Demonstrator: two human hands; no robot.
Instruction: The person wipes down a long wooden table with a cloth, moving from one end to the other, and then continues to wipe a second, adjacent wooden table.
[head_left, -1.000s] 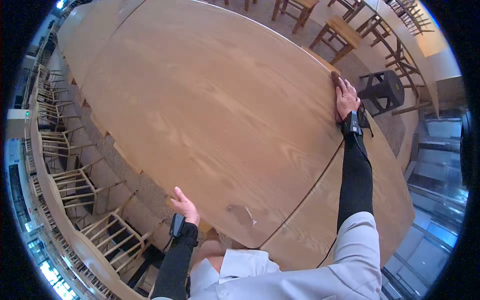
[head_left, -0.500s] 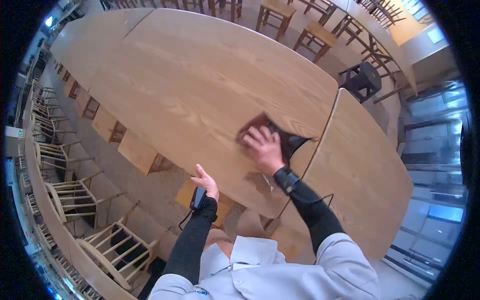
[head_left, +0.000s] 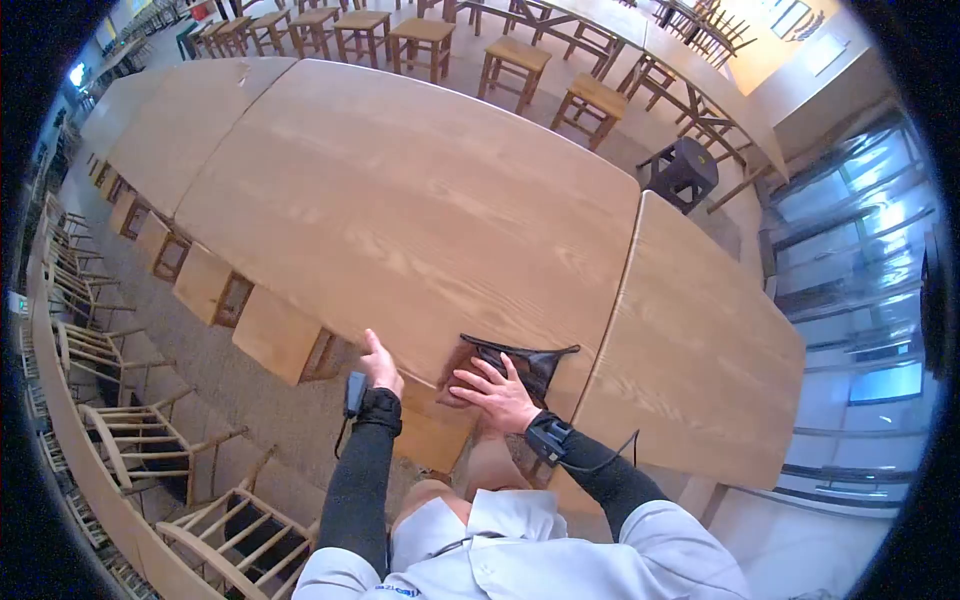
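A dark cloth (head_left: 530, 370), black on one side and brownish on the other, lies on the wooden table (head_left: 430, 200) at its near edge. My right hand (head_left: 500, 397) rests flat on the cloth with its fingers spread. At the near edge, to the left of the cloth, my left hand (head_left: 381, 366) is held with the thumb raised and nothing visible in it. Each wrist bears a dark band with a small device.
Wooden stools (head_left: 420, 32) line the far side of the table, with a dark plastic stool (head_left: 683, 168) at the far right. More stools (head_left: 275, 333) are tucked under the near edge. Slatted chairs (head_left: 150, 440) stand at the left, and plastic-covered windows (head_left: 860, 300) at the right.
My right hand and the cloth have moved toward me, to the table's near edge. My left hand has shifted slightly left. The view has tilted up a little.
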